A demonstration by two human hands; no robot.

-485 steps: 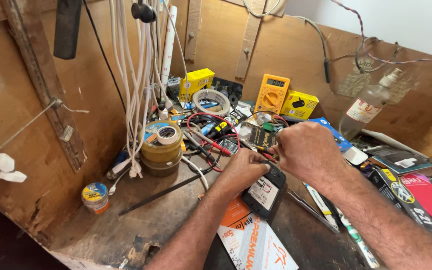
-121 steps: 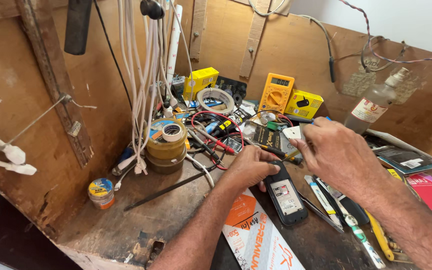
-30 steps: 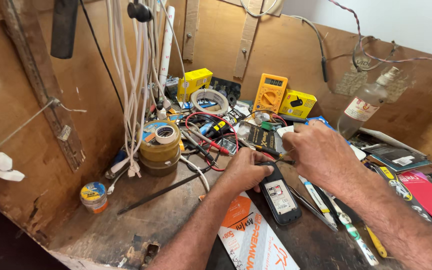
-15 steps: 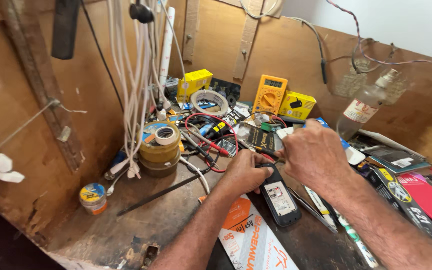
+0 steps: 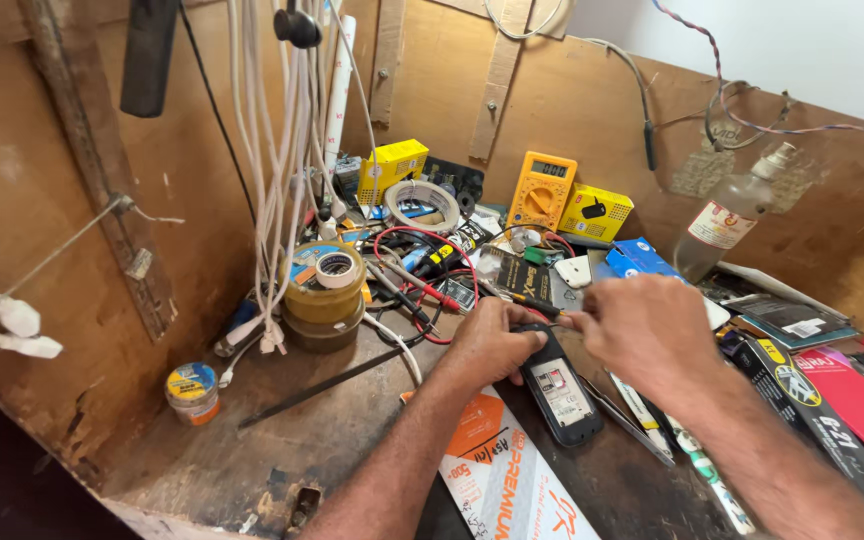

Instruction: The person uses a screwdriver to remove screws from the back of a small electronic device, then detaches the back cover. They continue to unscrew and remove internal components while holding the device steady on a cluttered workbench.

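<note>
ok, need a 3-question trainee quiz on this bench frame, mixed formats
1. True or false: the left hand rests at the top end of the opened black mobile phone.
2. What stands nearest the yellow digital multimeter? A) yellow box B) small blue-lidded round tin C) clear plastic spray bottle
3. Fill in: the stacked yellow-brown tape rolls sit to the phone's ____.

Key: 1 true; 2 A; 3 left.

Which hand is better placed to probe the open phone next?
Right. The right hand pinches a thin tool at the open phone's top end; the left hand rests on the phone's upper edge, steadying it.
</note>
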